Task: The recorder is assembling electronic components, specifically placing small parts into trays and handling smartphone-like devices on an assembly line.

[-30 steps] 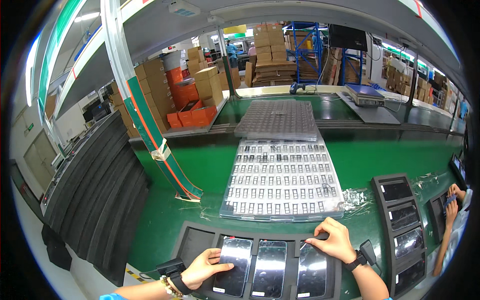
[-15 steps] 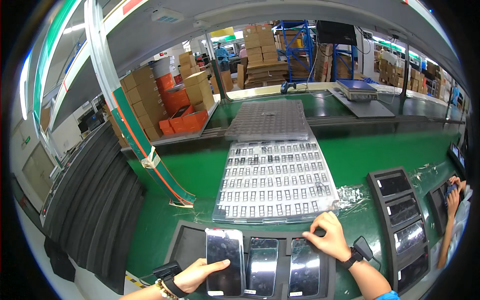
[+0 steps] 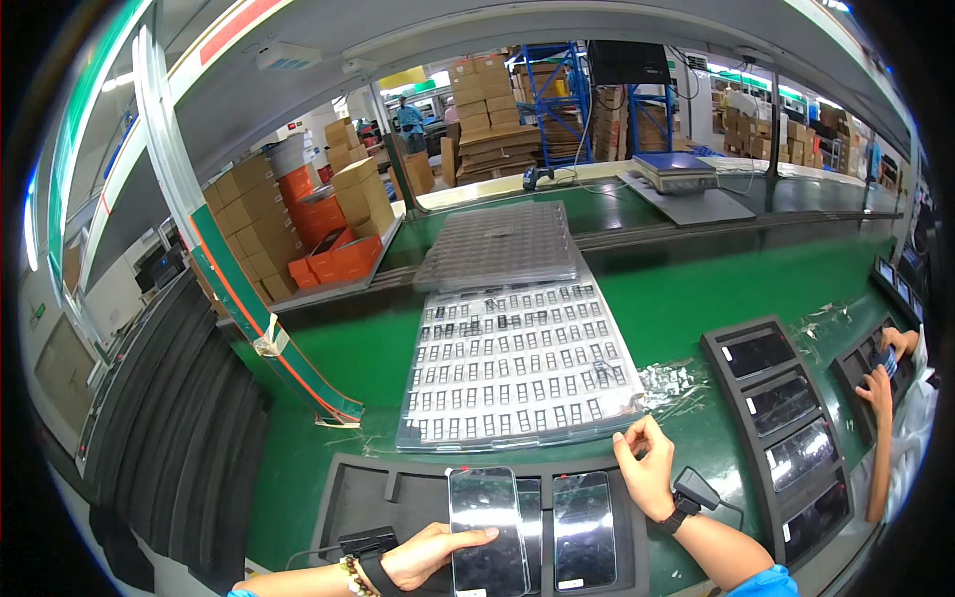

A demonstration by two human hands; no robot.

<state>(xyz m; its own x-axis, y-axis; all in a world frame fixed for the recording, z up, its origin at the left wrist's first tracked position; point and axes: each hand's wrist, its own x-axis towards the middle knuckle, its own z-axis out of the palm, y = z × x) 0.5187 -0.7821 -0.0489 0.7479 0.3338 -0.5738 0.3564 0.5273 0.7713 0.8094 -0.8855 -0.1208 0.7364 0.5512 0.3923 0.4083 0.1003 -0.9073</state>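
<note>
My left hand [image 3: 423, 559] grips a smartphone [image 3: 485, 499] with a dark glossy screen, its thumb lying across the front. The phone is above a black foam tray [image 3: 356, 497] and overlaps a second smartphone [image 3: 533, 522]. A third smartphone [image 3: 584, 522] lies in the tray's right part. Thumb and fingers curled together, my right hand [image 3: 652, 473] is beside the near right corner of a clear plastic tray [image 3: 517, 435] filled with rows of small dark frames, which look like SIM card holders. What its fingertips hold, if anything, is too small to make out.
A black foam tray [image 3: 731, 383] with several phones stands at right. Beyond it another person's hands [image 3: 880, 378] handle something blue. A stack of clear plastic trays [image 3: 502, 239] lies behind the parts. Black foam trays [image 3: 164, 408] are piled at left, near a green-and-orange post [image 3: 234, 289].
The held phone has shifted right across the foam tray and now overlaps the middle phone. My right hand has left the right-hand phone's top edge, its fingers drawn closer together. The view has shifted slightly.
</note>
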